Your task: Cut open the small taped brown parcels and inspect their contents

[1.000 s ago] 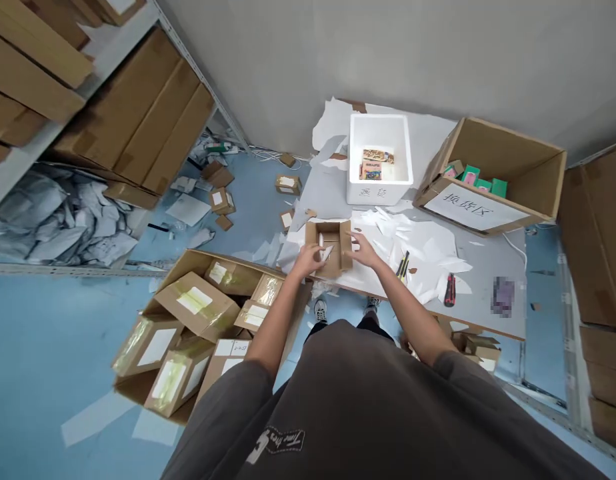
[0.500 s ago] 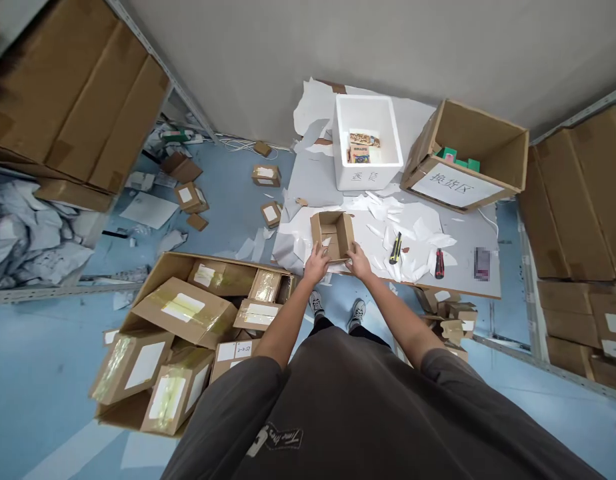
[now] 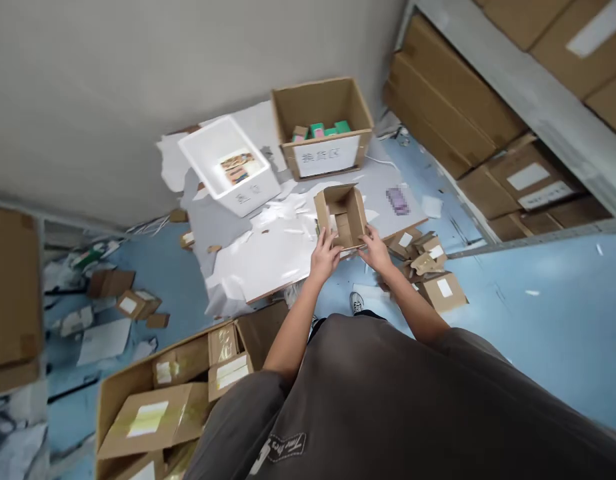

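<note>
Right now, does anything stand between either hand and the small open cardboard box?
Nothing visible does. The left hand grips the small cardboard box near its front left corner, the right hand near its front right corner. The larger carton stands beyond it, on the side away from both hands.

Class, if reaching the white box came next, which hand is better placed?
Left, probably: the left hand holds the small carton on the side nearer the white box; the right hand is farther away.
</note>
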`<state>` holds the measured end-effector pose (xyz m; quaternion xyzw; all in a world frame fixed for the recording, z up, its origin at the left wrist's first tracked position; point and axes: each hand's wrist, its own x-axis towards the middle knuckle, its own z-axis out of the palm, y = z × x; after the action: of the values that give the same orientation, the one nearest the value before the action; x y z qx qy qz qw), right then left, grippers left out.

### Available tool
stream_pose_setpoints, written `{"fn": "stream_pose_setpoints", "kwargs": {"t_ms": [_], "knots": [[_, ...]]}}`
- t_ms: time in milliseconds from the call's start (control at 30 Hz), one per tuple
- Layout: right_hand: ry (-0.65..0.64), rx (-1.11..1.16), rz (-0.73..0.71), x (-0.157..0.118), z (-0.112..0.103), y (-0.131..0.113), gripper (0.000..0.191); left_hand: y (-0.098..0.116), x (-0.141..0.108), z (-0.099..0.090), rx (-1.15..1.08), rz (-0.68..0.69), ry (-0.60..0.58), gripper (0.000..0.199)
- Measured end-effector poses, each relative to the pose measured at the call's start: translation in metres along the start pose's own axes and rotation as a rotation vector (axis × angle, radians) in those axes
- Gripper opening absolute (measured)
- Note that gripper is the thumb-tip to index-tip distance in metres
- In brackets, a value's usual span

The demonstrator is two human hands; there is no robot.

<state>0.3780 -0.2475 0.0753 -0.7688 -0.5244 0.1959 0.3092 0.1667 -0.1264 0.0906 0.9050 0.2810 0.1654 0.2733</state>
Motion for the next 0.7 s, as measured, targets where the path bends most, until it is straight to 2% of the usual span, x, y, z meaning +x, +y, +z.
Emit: {"fn": "stream_pose_setpoints", "kwargs": {"t_ms": [100, 200, 300, 367, 433, 533, 600, 700], "knots": [[0.141, -0.063, 0.128, -0.032, -0.073, 0.061, 0.045, 0.063, 0.065, 0.051, -0.065, 0.179, -0.086, 0.024], [0.240, -0.105, 0.259, -0.067, -0.129, 0.115, 0.046, 0.124, 0.114, 0.104, -0.135, 0.291, -0.200, 0.027], [0.253, -0.112, 0.366, -0.098, -0.167, 0.159, 0.055, 0.171, 0.142, 0.147, -0.142, 0.347, -0.305, 0.035], [0.237, -0.117, 0.406, -0.113, -0.183, 0.181, 0.067, 0.191, 0.151, 0.165, -0.117, 0.359, -0.326, 0.045], [0.245, -0.123, 0.417, -0.121, -0.193, 0.196, 0.076, 0.200, 0.153, 0.172, -0.103, 0.349, -0.313, 0.053], [0.281, -0.119, 0.375, -0.117, -0.200, 0.206, 0.078, 0.196, 0.152, 0.169, -0.123, 0.300, -0.276, 0.054], [0.278, -0.118, 0.323, -0.103, -0.201, 0.203, 0.076, 0.185, 0.147, 0.160, -0.137, 0.245, -0.241, 0.052], [0.237, -0.119, 0.212, -0.066, -0.195, 0.188, 0.071, 0.159, 0.134, 0.139, -0.127, 0.141, -0.167, 0.052]]}}
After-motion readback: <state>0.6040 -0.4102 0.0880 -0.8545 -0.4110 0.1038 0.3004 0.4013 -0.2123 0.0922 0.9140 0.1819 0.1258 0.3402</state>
